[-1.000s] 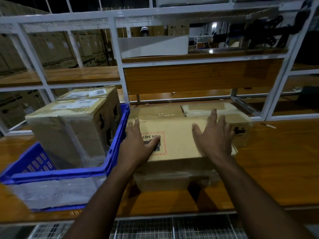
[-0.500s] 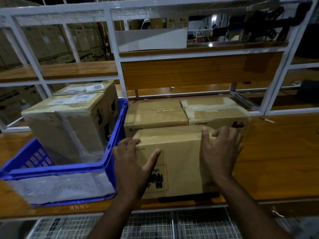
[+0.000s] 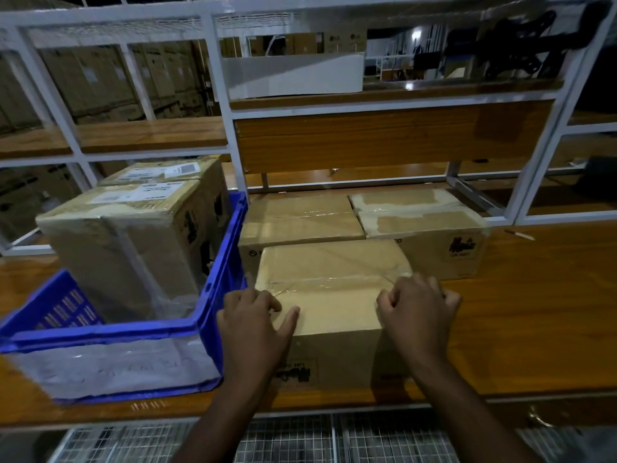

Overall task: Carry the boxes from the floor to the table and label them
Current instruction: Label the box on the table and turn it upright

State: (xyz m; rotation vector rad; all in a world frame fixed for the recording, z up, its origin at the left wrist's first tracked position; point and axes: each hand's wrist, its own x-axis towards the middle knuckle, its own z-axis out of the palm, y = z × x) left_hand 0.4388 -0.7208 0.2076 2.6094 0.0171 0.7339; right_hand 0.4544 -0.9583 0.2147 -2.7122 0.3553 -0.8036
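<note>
Now, front box [image 3: 329,289]: it stands on the wooden bench [image 3: 534,322] at the near edge, taped top up, just beside the blue crate [image 3: 213,315]
Our left hand [image 3: 248,324]: at the box's near left corner – fingers [image 3: 267,300] curled on the top edge, thumb laid flat across the top
Our right hand [image 3: 419,310]: at the near right corner, fingers bent over the top and side – gripping it
Behind: two more taped boxes [image 3: 300,218] side by side, touching the front one
Crate: holds two labelled boxes [image 3: 133,235], one behind the other
</note>
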